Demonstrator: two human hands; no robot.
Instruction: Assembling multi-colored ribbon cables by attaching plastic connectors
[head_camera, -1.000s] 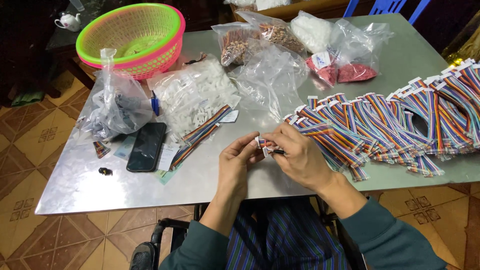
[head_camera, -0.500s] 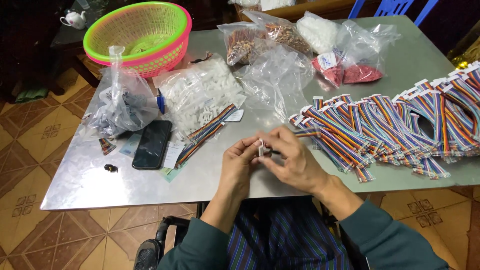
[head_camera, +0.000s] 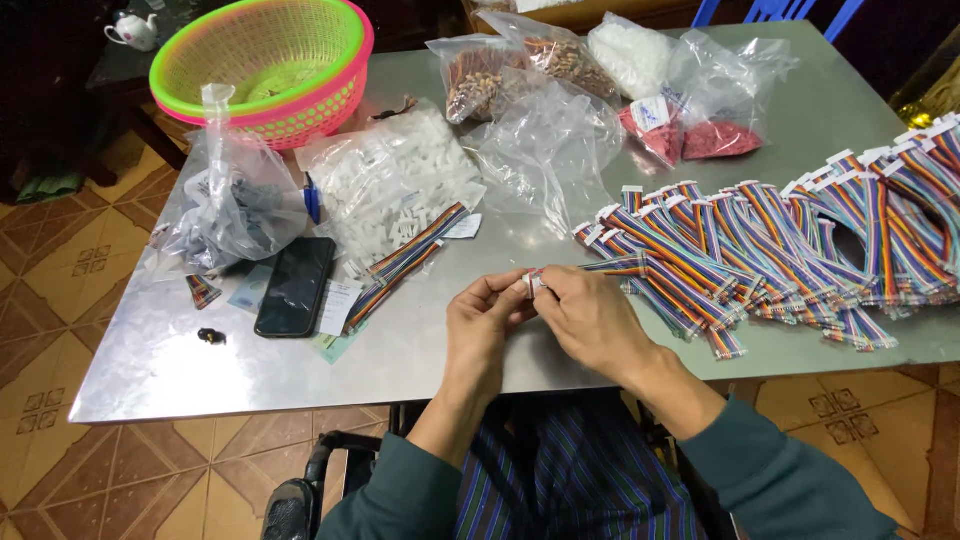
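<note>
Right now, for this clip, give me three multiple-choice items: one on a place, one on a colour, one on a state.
1. Where does the black phone lie?
A. In the basket
B. Flat on the metal table, left of the hands
C. On the cable pile

2. What colours is the basket?
A. Green and pink
B. Blue and white
C. All black

3. How are the left hand and right hand?
A. Resting apart, empty
B. Together, pinching a small connector end
C. One in a bag

Key: 1 B, it lies beside the clear bags; 2 A, green bowl, pink rim; 3 B, fingertips meet on the piece.
</note>
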